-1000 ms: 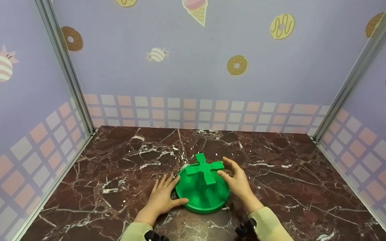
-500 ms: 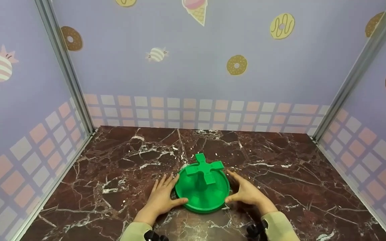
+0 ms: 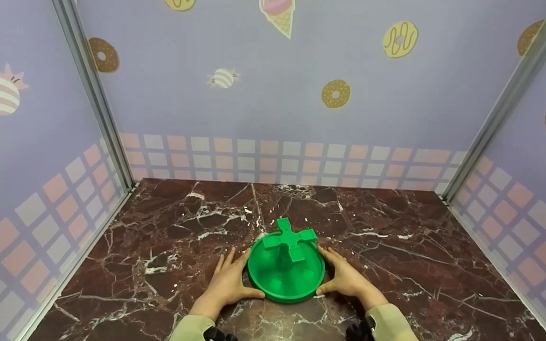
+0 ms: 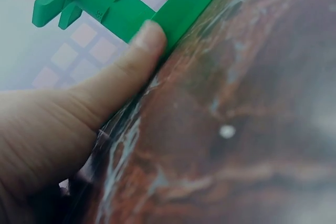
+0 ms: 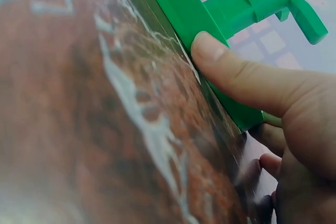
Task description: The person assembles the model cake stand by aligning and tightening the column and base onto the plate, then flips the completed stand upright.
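On the marble-patterned table stands a green round dish-like piece (image 3: 286, 284), upright, with a raised rim. From its middle rises a post (image 5: 247, 1) marked with small figures, topped by a four-armed cross (image 3: 290, 239). My left hand (image 3: 228, 283) holds the dish's left side, thumb against the near rim and fingers along the side. On the right side my right hand (image 3: 349, 279) holds it likewise, its thumb (image 5: 231, 64) pressed on the outer wall. In the left wrist view the left thumb (image 4: 123, 66) also meets that wall. Some fingertips are hidden behind the dish.
The dark red table (image 3: 168, 246) has white veins and small pale specks. Purple printed walls (image 3: 235, 109) enclose it at the back and both sides. Metal posts (image 3: 100, 109) stand at the back corners.
My right hand has left the cross, come down, and settled against the right side of the dish. The left hand has barely shifted, its thumb slightly lower. The green piece stays in place.
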